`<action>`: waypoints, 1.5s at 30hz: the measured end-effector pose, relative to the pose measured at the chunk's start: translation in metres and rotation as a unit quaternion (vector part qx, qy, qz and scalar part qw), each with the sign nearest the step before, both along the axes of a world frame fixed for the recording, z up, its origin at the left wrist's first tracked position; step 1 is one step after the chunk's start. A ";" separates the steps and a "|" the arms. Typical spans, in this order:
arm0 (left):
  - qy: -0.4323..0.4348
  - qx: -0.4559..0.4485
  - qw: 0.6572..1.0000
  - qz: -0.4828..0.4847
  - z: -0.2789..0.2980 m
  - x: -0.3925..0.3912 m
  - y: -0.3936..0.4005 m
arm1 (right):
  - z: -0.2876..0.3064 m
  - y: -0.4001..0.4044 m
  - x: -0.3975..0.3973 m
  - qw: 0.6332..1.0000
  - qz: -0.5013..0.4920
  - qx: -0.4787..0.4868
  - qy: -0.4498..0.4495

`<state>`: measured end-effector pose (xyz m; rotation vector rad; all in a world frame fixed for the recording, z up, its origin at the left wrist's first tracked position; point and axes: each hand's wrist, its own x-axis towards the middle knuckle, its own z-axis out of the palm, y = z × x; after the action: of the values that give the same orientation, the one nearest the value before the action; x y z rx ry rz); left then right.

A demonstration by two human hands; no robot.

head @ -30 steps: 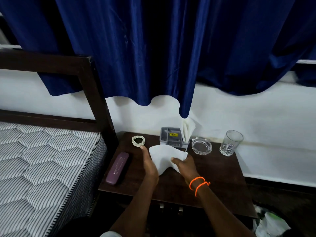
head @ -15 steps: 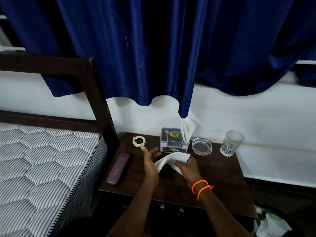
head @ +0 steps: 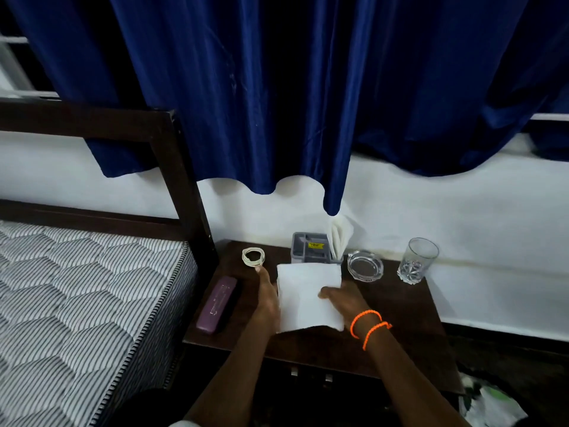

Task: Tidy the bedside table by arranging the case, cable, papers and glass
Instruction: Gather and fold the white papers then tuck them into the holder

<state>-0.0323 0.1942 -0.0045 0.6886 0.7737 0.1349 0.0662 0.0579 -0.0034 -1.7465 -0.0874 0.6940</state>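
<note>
Paper (head: 303, 295): one white sheet, held between our hands above the table (head: 397, 309). It faces us nearly flat, and its top edge covers the lower front of the grey organizer (head: 309, 246).

Left hand (head: 267, 298): against the sheet's left edge, fingers pointing away from us. We cannot tell how the fingers behind the sheet lie, so its grip stays unsettled.

Right hand (head: 345, 298): thumb laid over the sheet's right side, the remaining fingers hidden behind it; it pinches the sheet. Two orange bands (head: 368, 326) circle this wrist.

Cable (head: 253, 256): a pale coil lying flat, just beyond the left fingertips.

Case (head: 217, 303): purple, oblong, shut, lying left of the left hand along the table's left edge.

Organizer: standing beyond both hands at the table's back, a yellow label on top. More white papers (head: 340, 235) stand upright in its right side.

Ashtray (head: 365, 265): clear glass, beyond and right of the right hand, beside the organizer.

Glass (head: 417, 261): clear tumbler, upright, further right than the ashtray, near the back right corner.

Bed (head: 77, 291): striped quilted mattress left of the left arm, dark headboard (head: 172, 167) behind.

Curtain (head: 283, 87): blue, hanging beyond the table over a white wall (head: 462, 211).
</note>
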 end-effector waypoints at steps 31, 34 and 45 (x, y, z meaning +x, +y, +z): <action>0.000 0.398 0.916 0.041 -0.025 -0.002 -0.011 | -0.008 0.002 -0.018 0.984 -0.001 -0.012 -0.178; 0.012 0.409 0.912 0.028 -0.024 -0.003 -0.012 | -0.009 0.002 -0.014 0.986 -0.016 -0.022 -0.165; 0.117 0.476 0.871 -0.030 -0.030 -0.014 -0.002 | -0.016 -0.006 -0.008 0.978 0.011 -0.040 -0.204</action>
<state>-0.0459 0.1918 -0.0346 1.6930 0.9041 0.3944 0.0580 0.0520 -0.0192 -1.9465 -0.3639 0.3486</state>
